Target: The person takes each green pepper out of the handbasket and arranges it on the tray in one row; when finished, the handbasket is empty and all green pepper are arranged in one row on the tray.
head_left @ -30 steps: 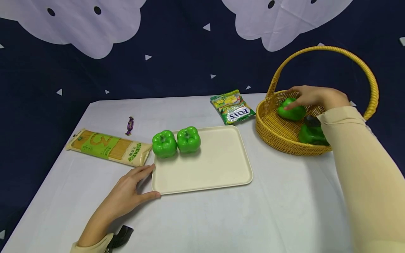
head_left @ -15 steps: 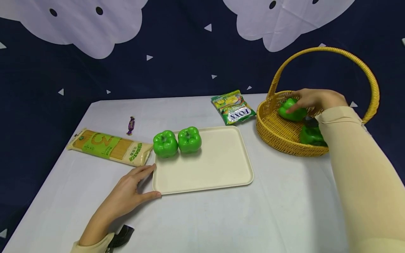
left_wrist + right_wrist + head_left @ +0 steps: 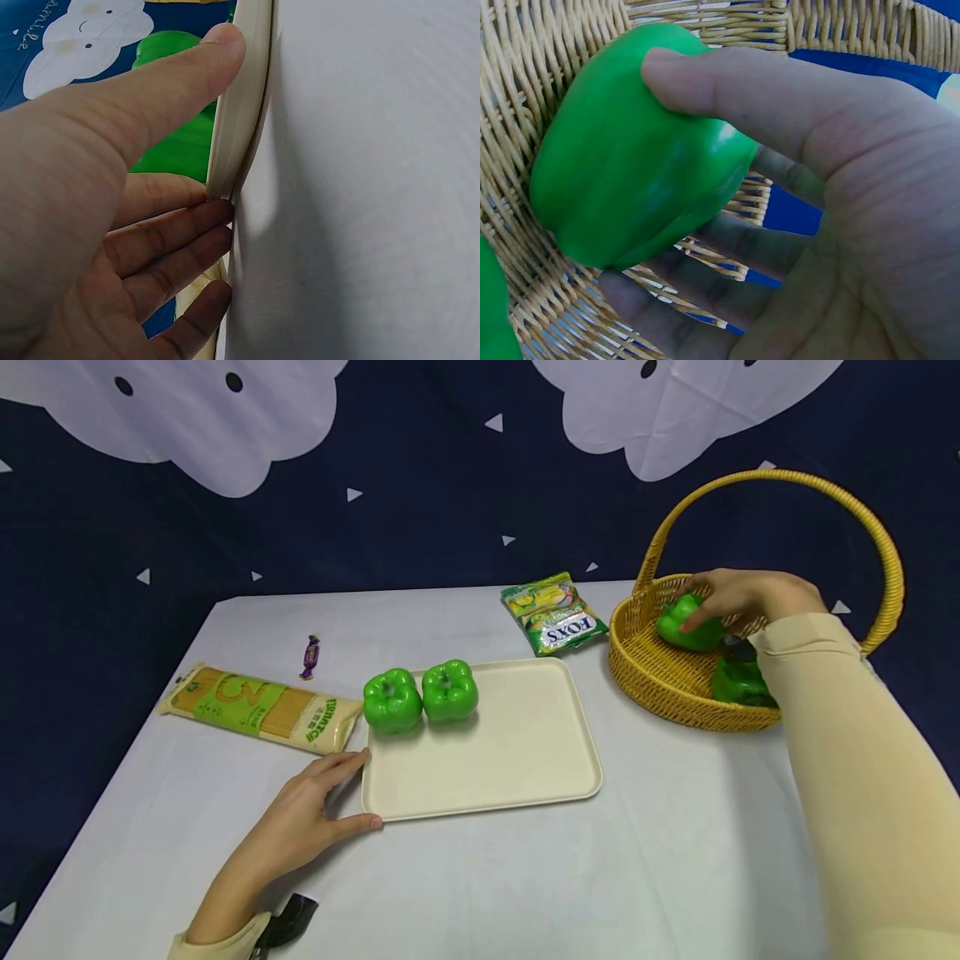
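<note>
Inside the wicker basket [image 3: 660,697], my right hand [image 3: 750,593] grips a green bell pepper [image 3: 684,625]. The right wrist view shows the thumb on the pepper's [image 3: 630,165] upper side and the fingers curled round its far side. Another green pepper [image 3: 738,681] lies in the basket, partly hidden by the sleeve. My left hand [image 3: 303,814] touches the left edge of the cream tray [image 3: 517,752] with fingers extended; its thumb rests at the near corner. Two green peppers [image 3: 392,701] sit side by side at the tray's back left.
A pack of spaghetti [image 3: 258,710] lies left of the tray, its end near the peppers. Behind it is a small purple wrapped candy [image 3: 310,657]. A Fox's candy bag [image 3: 555,614] lies between tray and basket. The basket's tall handle [image 3: 787,477] arches over the right hand.
The right hand has settled slightly lower on the pepper in the basket, and the pepper has tilted a little. The left hand and tray have stayed put.
</note>
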Available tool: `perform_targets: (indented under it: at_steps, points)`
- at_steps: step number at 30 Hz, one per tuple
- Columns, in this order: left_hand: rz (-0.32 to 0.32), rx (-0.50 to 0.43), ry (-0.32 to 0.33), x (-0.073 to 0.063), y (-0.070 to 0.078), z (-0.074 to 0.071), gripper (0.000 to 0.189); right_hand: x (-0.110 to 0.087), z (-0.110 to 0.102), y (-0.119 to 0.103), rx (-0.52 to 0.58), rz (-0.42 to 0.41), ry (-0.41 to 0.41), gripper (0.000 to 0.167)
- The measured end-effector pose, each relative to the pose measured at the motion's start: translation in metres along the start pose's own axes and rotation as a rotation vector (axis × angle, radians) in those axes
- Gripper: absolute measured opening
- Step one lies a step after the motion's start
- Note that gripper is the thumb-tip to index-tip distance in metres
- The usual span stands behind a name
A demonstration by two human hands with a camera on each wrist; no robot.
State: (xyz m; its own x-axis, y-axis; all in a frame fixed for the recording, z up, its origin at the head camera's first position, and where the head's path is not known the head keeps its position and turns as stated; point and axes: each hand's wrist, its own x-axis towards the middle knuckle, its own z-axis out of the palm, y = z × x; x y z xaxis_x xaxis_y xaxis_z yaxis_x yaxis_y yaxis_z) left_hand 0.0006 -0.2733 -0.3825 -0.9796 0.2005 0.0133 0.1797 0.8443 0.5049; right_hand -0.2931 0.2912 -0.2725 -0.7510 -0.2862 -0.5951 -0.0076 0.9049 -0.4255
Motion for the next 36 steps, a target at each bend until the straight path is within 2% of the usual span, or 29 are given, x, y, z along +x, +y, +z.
perform_targets:
  at_steps: [12, 19, 24, 31, 36]
  points:
    - [-0.007, 0.004, -0.005, 0.000, -0.001, 0.000, 0.093, 0.000, 0.005, -0.004, 0.007, -0.035, 0.070, 0.087]
    - [0.000, 0.001, -0.004, 0.001, -0.001, 0.000, 0.092, 0.000, 0.004, -0.008, -0.069, -0.094, 0.137, 0.087]
    - [-0.004, 0.002, -0.006, 0.000, -0.001, 0.001, 0.093, 0.001, 0.006, -0.012, -0.084, -0.109, 0.166, 0.086]
    - [-0.005, -0.001, -0.008, 0.002, -0.001, 0.001, 0.093, -0.003, 0.008, -0.010, -0.054, -0.111, 0.161, 0.090]
    - [-0.005, -0.002, -0.007, 0.001, -0.001, 0.001, 0.093, -0.005, 0.007, -0.012, -0.113, -0.110, 0.169, 0.095]
